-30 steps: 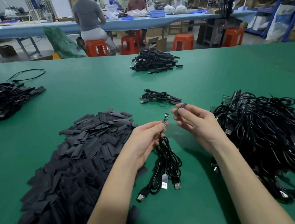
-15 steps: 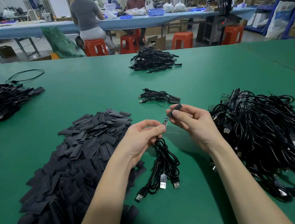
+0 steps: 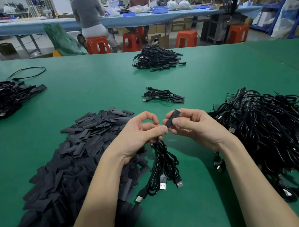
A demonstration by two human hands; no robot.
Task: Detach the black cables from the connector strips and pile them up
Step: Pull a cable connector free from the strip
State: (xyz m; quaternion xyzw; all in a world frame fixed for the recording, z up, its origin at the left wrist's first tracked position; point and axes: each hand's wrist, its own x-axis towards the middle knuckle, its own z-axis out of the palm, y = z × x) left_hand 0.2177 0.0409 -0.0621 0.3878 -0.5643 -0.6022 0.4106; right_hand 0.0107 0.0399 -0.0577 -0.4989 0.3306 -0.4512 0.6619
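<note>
Hands meet end to end over the worktop (image 3: 90, 94); cable bundle on the left, black strip on the right.

The left hand (image 3: 138, 133) is curled, thumb and fingers pinching the top of the black cables (image 3: 165, 165), which hang down and toward the viewer, plugs resting on the worktop. Just right of it, the right hand (image 3: 193, 125) pinches a short black strip (image 3: 172, 118) between thumb and fingers, its long axis tilted up and away to the right, lower end at the left fingertips. Judgement: separation runs along that axis, hands drawing apart. Whether the parts are joined cannot be told.
</note>
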